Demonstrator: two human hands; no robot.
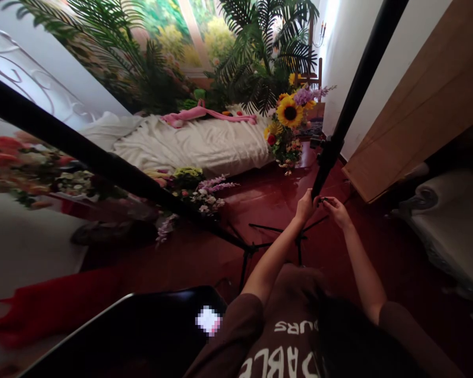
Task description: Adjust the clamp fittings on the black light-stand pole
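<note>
A black stand pole [349, 123] rises from the tripod legs [276, 239] toward the top right of the head view. My left hand [305, 206] closes around the pole's lower part, near a dark clamp [319, 142] higher up. Just beside it, my right hand [336, 212] pinches a small dark fitting [327, 200] between its fingers. The fitting is partly hidden by those fingers, and I cannot tell exactly what it is. The hands are almost touching.
A second long black pole [102, 165] slants across the left of the view. Beyond it lie a white-sheeted bed [193, 147], a pink plush toy [205, 115], a sunflower bouquet [287, 126], and artificial palms [260, 58]. There is a glossy red floor [260, 197], a wooden panel [405, 100], and a black screen [130, 336] below.
</note>
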